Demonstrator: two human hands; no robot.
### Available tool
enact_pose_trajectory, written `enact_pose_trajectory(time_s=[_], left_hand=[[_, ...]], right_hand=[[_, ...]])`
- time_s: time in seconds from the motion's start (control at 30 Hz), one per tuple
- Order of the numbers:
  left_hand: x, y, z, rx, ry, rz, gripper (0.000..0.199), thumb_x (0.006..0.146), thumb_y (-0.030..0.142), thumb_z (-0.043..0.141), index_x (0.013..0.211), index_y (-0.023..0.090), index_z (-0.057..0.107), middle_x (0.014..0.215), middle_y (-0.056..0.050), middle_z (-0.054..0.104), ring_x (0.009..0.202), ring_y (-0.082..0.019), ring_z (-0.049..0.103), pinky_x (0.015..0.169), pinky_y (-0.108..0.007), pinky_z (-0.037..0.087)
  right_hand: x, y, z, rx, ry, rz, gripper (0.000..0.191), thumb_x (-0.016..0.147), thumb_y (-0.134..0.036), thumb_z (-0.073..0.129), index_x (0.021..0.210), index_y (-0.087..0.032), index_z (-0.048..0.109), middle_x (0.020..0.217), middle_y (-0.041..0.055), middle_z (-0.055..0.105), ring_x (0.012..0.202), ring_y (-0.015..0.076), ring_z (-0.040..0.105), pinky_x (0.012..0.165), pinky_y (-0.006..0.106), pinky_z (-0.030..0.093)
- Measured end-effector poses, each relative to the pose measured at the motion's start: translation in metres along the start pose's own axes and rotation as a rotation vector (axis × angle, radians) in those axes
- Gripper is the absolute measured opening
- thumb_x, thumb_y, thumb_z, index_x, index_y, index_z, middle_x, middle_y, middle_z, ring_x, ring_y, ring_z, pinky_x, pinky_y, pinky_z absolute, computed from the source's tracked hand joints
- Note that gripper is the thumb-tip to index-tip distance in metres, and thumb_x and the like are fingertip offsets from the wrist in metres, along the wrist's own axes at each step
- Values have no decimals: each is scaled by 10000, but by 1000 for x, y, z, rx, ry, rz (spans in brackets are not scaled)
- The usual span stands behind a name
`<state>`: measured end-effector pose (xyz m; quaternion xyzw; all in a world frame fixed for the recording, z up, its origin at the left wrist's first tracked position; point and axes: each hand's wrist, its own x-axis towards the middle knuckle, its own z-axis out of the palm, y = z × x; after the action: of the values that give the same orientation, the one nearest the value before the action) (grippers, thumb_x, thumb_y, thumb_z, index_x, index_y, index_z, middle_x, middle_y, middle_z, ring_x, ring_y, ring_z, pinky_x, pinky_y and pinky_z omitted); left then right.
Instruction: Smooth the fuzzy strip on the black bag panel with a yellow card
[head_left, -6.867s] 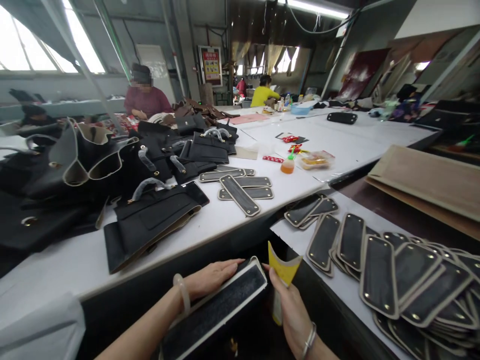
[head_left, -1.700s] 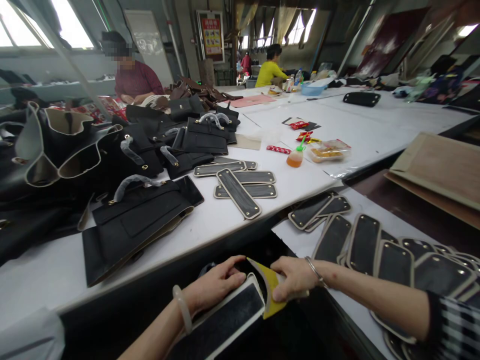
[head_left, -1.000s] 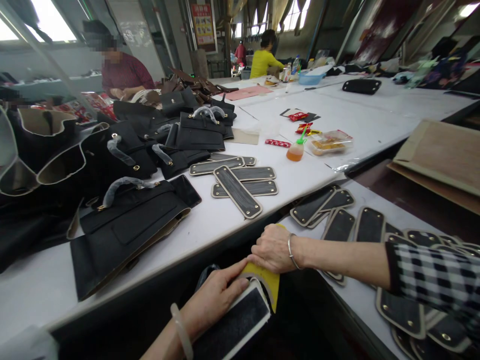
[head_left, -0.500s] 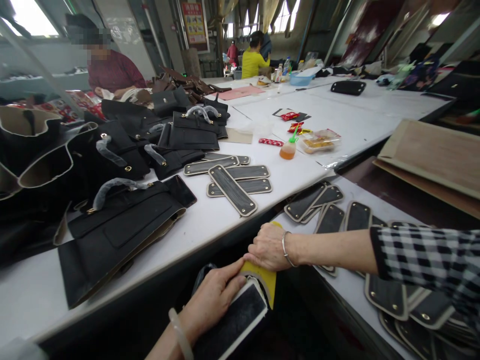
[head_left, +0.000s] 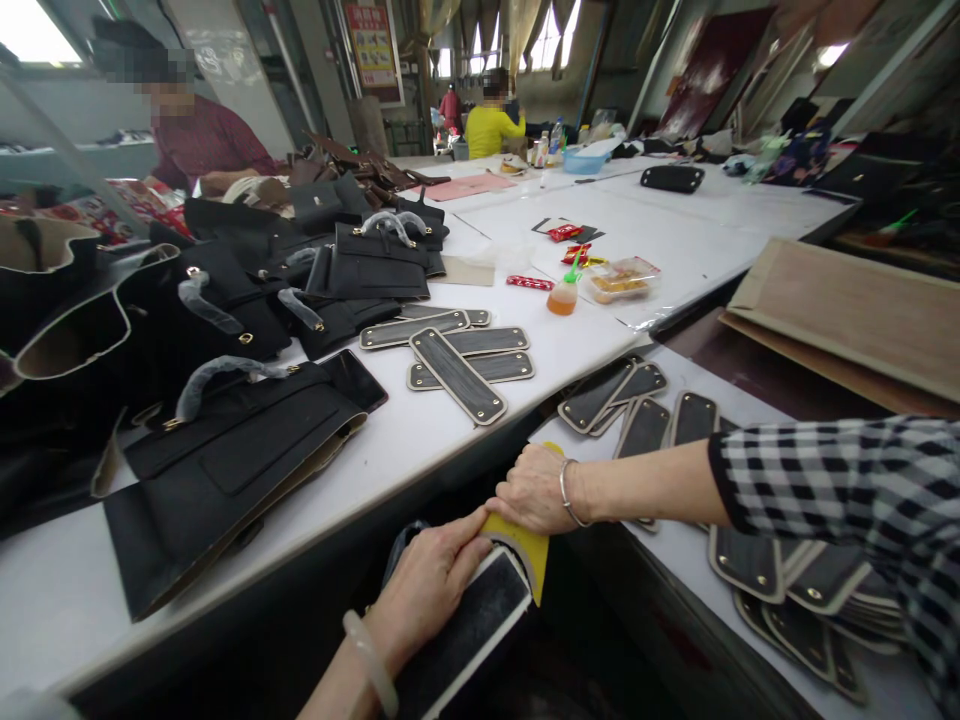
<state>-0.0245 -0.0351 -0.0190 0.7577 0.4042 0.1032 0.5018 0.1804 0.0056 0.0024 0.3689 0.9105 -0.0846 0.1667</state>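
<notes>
My left hand (head_left: 427, 582) grips the far end of a long black panel with a cream edge (head_left: 469, 632), held low below the white table's front edge (head_left: 315, 520). My right hand (head_left: 536, 490) is closed on a yellow scraper card (head_left: 525, 548) and presses it against the rounded end of that panel. The two hands touch at the panel's tip. A pale bangle sits on my left wrist and a thin bracelet on my right; a checked sleeve covers my right forearm.
Similar black panels lie on the table (head_left: 457, 372) and overlap in a spread on the lower bench at right (head_left: 750, 560). Black handbags (head_left: 225, 450) fill the table's left. A small orange bottle (head_left: 562, 296) and snack packets stand mid-table. People sit at the far side.
My right hand has swung from beside the panel round to its far end, pressing the yellow card onto the rounded tip. My left hand has slid up to that tip.
</notes>
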Motion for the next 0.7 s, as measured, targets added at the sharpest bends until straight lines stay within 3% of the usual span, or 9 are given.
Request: enact_pose_trajectory(time_s=[0.1, 0.17, 0.37, 0.57, 0.63, 0.7], left_hand=[[2, -2, 1, 54, -1, 11, 338, 1012, 408, 397, 1286, 334, 582, 1113, 21, 690, 1061, -216, 631, 1152, -371, 275], [3, -3, 2, 77, -5, 28, 325, 1014, 418, 394, 1255, 341, 599, 1099, 26, 693, 1080, -209, 628, 1210, -408, 158], [1, -4, 3, 153, -18, 30, 348, 1016, 384, 390, 1286, 309, 596, 1277, -36, 637, 1339, -240, 456, 1222, -481, 47], [-5, 0, -2, 78, -44, 33, 336, 1009, 404, 404, 1287, 389, 593, 1258, 25, 652, 1307, -241, 487, 1196, -521, -86], [-4, 2, -5, 27, -59, 13, 360, 1005, 448, 384, 1251, 362, 632, 1220, 22, 671, 1228, -252, 548, 1203, -520, -28], [-1, 1, -7, -44, -63, -28, 437, 990, 498, 367, 1210, 280, 675, 1183, -12, 687, 1139, -261, 594, 1185, -477, 188]], right_hand=[[-4, -4, 2, 6, 1, 34, 523, 1029, -392, 259, 865, -154, 694, 820, 132, 735, 749, 317, 717, 631, 374, 465], [-7, -7, 4, 14, 2, 60, 527, 1028, -386, 250, 869, -157, 697, 817, 128, 734, 745, 320, 716, 632, 374, 465], [-16, -26, 15, 47, 29, 157, 481, 1023, -356, 257, 899, -175, 685, 815, 119, 732, 730, 330, 712, 629, 400, 481], [-27, -53, 20, 96, 76, 283, 539, 1026, -315, 203, 886, -124, 688, 786, 180, 711, 740, 346, 707, 625, 421, 489], [-29, -59, 21, 129, 82, 283, 499, 1021, -298, 228, 940, -125, 689, 818, 178, 715, 764, 337, 707, 642, 415, 491], [-31, -63, 23, 176, 88, 293, 492, 1017, -295, 231, 964, -121, 688, 838, 184, 716, 790, 332, 705, 673, 417, 487]])
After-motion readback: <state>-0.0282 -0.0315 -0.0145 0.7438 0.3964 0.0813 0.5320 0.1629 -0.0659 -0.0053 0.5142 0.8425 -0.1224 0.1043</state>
